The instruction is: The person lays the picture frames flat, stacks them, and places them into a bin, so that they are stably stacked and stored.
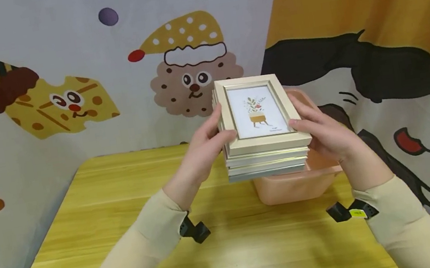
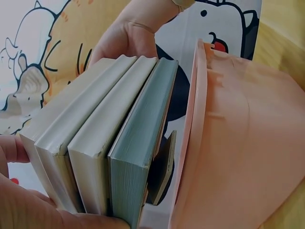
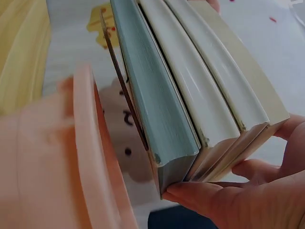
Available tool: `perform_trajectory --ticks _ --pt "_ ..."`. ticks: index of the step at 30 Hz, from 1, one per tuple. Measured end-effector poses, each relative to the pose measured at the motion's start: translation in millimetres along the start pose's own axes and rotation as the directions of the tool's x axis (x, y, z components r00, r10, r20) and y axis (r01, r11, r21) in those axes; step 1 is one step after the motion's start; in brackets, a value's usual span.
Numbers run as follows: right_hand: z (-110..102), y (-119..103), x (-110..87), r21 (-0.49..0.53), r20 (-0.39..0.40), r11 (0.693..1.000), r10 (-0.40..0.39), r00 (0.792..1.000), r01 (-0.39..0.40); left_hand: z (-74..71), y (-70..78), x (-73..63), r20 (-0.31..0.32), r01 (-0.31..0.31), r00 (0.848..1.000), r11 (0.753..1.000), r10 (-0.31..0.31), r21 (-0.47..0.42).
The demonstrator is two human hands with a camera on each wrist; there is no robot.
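Both hands hold a stack of several picture frames (image 1: 267, 147) between them, raised above the table. The top frame is pale gold and shows a print of a plant in a pot (image 1: 257, 116). Beneath it are whitish frames (image 2: 109, 114), and a blue-grey frame (image 3: 152, 81) is lowest. My left hand (image 1: 204, 147) grips the left side, thumb on the top frame's edge. On the opposite side my right hand (image 1: 329, 135) grips likewise. A thin backing stand (image 2: 164, 167) sticks out from under the lowest frame. Some fingers under the stack are hidden.
A pink plastic tub (image 1: 298, 187) stands on the wooden table (image 1: 232, 251), partly under and behind the stack. Its rim (image 3: 85, 143) lies close below the frames. A cartoon-printed curtain (image 1: 93, 45) hangs behind the table.
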State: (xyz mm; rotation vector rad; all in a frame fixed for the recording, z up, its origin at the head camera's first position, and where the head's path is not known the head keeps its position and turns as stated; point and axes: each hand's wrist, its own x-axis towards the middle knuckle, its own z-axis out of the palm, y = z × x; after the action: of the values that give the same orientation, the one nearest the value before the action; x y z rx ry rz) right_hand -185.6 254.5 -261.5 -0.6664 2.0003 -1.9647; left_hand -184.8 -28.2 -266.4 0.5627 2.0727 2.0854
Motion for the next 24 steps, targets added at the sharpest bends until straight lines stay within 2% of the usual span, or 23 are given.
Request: perform_trajectory --ticks 4,8,16,21,24 --pt "-15.2 -0.7 -3.2 -0.029 -0.045 0.999 0.038 0.998 -0.039 13.9 -0.7 12.2 -0.011 0.007 1.0 1.0 -0.008 -0.011" --pt "-30.2 -2.6 -8.0 0.002 -0.088 0.997 0.081 0.993 -0.081 28.3 0.2 25.3 -0.022 0.01 1.0 1.0 -0.011 -0.028" --pt "-60.1 -2.9 -13.2 0.048 -0.066 0.995 0.095 0.993 -0.092 52.1 1.2 44.9 -0.053 0.048 0.997 0.997 -0.051 -0.054" --pt "-71.2 1.6 -17.4 0.088 -0.068 0.992 0.098 0.993 -0.091 64.3 -2.1 53.3 -0.057 0.074 0.995 0.995 -0.078 -0.067" --pt "-75.7 5.1 -19.4 0.113 -0.07 0.989 0.109 0.992 -0.1 69.1 -5.5 56.7 -0.059 0.081 0.995 0.996 -0.084 -0.046"
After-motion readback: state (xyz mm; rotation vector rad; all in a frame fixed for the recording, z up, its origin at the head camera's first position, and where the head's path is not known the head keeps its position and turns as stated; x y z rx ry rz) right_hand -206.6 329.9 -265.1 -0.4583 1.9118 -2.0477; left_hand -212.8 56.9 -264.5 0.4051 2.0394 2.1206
